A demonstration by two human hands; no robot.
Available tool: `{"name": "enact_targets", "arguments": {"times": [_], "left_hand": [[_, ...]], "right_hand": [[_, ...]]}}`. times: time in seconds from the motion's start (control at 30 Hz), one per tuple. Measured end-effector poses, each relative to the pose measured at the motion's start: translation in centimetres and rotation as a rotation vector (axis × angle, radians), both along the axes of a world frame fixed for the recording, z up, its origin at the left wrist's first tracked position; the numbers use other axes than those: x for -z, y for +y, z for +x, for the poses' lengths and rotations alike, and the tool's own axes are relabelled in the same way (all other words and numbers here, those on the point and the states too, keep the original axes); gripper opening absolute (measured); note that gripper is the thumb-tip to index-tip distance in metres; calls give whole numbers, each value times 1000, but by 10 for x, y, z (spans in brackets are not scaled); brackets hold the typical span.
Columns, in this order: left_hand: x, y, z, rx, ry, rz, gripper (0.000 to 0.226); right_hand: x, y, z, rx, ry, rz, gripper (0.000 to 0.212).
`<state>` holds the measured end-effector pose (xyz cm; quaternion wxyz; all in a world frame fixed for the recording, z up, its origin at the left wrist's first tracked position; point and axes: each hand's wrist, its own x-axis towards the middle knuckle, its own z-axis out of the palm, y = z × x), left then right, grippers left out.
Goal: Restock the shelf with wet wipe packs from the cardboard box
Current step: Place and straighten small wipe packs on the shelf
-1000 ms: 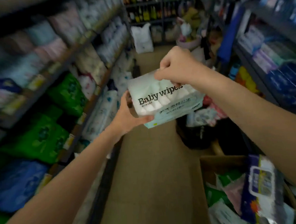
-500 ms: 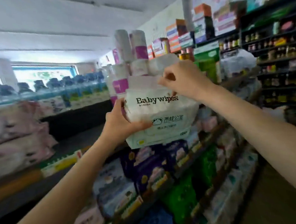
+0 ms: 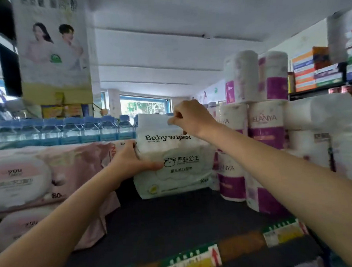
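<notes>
Soft white film wraps the Baby wipes pack (image 3: 173, 160), which in the head view sits upright at the back of the dark shelf (image 3: 177, 223), in the gap between the pink wipe packs (image 3: 49, 175) and the purple-banded paper rolls (image 3: 232, 171). The left hand (image 3: 131, 161) curls round its left edge with the thumb across the front, while the right hand (image 3: 190, 117) pinches the flimsy top flap; it looks light, squashy and a little slick, so the sides probably offer a surer hold than that flap
</notes>
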<state>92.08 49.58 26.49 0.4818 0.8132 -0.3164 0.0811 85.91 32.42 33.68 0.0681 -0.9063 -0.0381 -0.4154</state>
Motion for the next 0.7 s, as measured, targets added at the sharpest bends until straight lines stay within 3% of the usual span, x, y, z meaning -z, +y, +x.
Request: {"name": "enact_targets", "arguments": {"times": [0.13, 0.23, 0.33, 0.6, 0.7], "left_hand": [[13, -22, 36, -70, 24, 147, 77], [23, -32, 54, -160, -28, 294, 50], [25, -40, 61, -221, -47, 355, 38], [23, -43, 59, -247, -58, 488, 52], [19, -43, 52, -276, -102, 485, 47]], "right_hand": [[18, -25, 49, -33, 134, 1, 38], [37, -41, 78, -9, 203, -21, 37], [40, -47, 95, 7, 179, -15, 37], [31, -48, 96, 7, 293, -43, 26], [33, -47, 88, -19, 323, -17, 16]]}}
